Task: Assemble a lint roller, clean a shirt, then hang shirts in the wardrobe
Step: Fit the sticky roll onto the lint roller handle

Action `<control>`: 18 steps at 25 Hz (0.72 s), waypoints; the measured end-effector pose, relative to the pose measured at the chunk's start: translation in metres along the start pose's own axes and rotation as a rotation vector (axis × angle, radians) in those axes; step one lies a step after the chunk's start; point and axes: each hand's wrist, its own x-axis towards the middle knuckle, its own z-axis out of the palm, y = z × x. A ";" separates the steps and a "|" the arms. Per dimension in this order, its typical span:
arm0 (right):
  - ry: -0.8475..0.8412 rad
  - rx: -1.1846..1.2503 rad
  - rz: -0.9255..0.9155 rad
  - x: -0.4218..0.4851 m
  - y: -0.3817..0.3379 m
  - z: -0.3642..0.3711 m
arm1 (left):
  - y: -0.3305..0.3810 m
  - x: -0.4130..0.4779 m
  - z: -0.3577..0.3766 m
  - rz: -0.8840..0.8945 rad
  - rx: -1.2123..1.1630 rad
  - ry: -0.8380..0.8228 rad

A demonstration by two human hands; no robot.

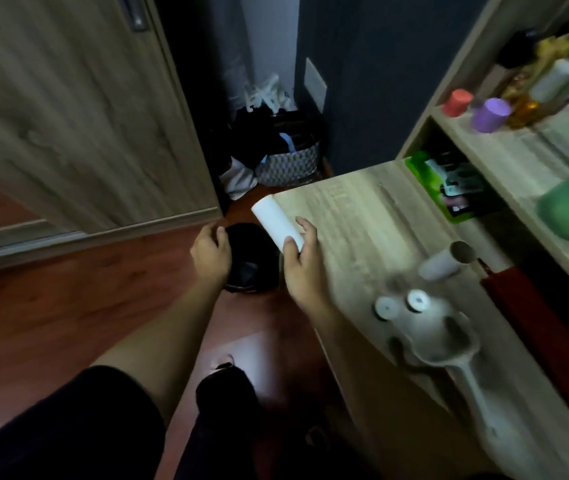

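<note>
- Holding a white roll (276, 221) over the near corner of the desk (362, 209), your right hand (302, 271) grips it by its lower end, thumb on one side and fingers on the other. The roll tilts up and away from you, above the black bin (252, 268) on the floor.
- Your left hand (208, 252) hovers at the bin's rim, fingers loosely curled, with nothing to be seen in it.
- The step in hand looks to be the assembly — the roll is off the roller, and neither hand holds a shirt.
- The lint roller handle (456, 355) lies on the desk to your right. Its bare frame points toward two white round caps (385, 308), which sit side by side just beside it.
- A second tube (444, 265) lies farther back, near a red item (536, 334). The blur makes it hard to say whether it is a spent core.
- The next move likely calls for carrying the roll across the desk to the handle, lining its open end up with the frame and sliding it on straight — your left hand is free to steady the handle.
- A laundry basket (290, 164) heaped with clothes stands in the corner beyond the desk, near the wardrobe door (68, 116). Cleaning and hanging are not yet begun.
</note>
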 end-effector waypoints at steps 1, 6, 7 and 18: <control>-0.022 -0.032 0.031 0.018 0.003 0.031 | -0.019 0.028 0.000 -0.017 0.037 -0.017; -0.103 -0.074 0.233 0.090 0.074 0.152 | -0.106 0.140 0.027 -0.062 0.148 -0.210; -0.126 -0.094 0.287 0.104 0.097 0.173 | -0.129 0.162 0.039 -0.061 0.169 -0.247; -0.210 -0.234 0.557 0.180 0.320 0.301 | -0.369 0.267 0.217 -0.097 0.452 -0.602</control>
